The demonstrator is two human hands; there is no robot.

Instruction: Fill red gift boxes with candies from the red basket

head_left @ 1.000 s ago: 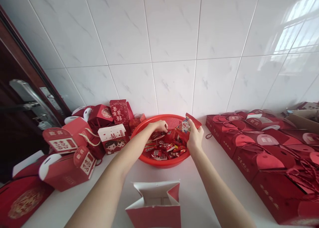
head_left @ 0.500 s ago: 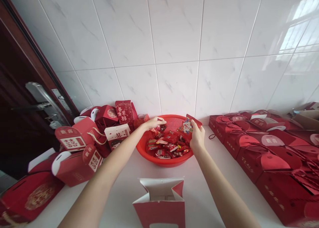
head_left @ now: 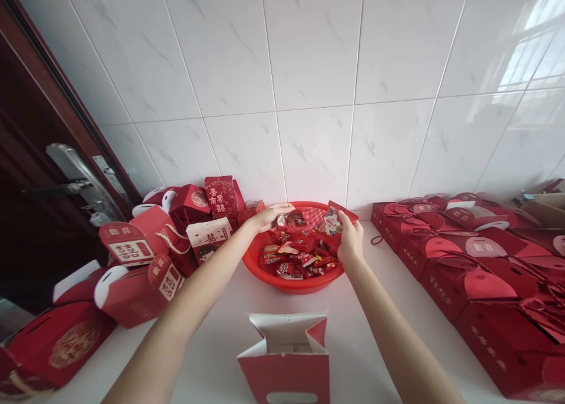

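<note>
Over the far left part of a red plastic basket (head_left: pixel 273 285), my left hand (head_left: pixel 267 217) is closed on a small wrapped candy (head_left: pixel 283 221), partly hidden by the fingers. At the basket's right rim, my right hand (head_left: pixel 351 238) pinches a larger red packet (head_left: pixel 330 222) with a colourful print, tilted over the inside. Several wrapped sweets (head_left: pixel 302 254), mostly red, lie heaped in the basket. Nearer to me, between my forearms, a red paper box (head_left: pixel 286 371) stands upright with its white-lined top open.
Red gift boxes (head_left: pixel 132 236), some with rope handles, crowd the left side. On the right stand rows of red boxes (head_left: pixel 445 286) with cords. Behind the white table (head_left: pixel 212 339) is a tiled wall (head_left: pixel 313 151). A dark door (head_left: pixel 39 156) with a metal handle is at left.
My left hand has shifted slightly, its fingers straighter, and more of the wrappers beneath them shows. My right hand stays almost where it was with the red packet.
</note>
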